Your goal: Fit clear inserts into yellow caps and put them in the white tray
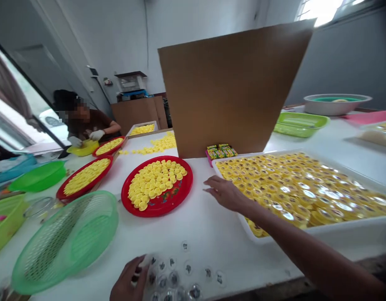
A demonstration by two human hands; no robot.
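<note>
My left hand [130, 280] is at the bottom edge with its fingers bent around clear plastic lids at the near side of a loose pile. The fingertips are slightly blurred. These clear round lids [174, 278] bear small dark prints and lie scattered on the white table. My right hand [224, 192] hovers by the left rim of a large white tray [247, 232], fingers stretched out and apart, holding nothing I can see. Yellow round cups with shiny printed tops [283, 190] fill that tray. Left of my right hand is a red round tray [188, 184] partly covered with small yellow cups [155, 179].
A tall cardboard sheet [230, 88] stands behind the trays, with small yellow-green packets [221, 151] at its foot. Green baskets [95, 234] and more red trays [108, 167] line the left. A gloved co-worker [89, 121] sits at the far left. A lime basket [301, 124] is back right.
</note>
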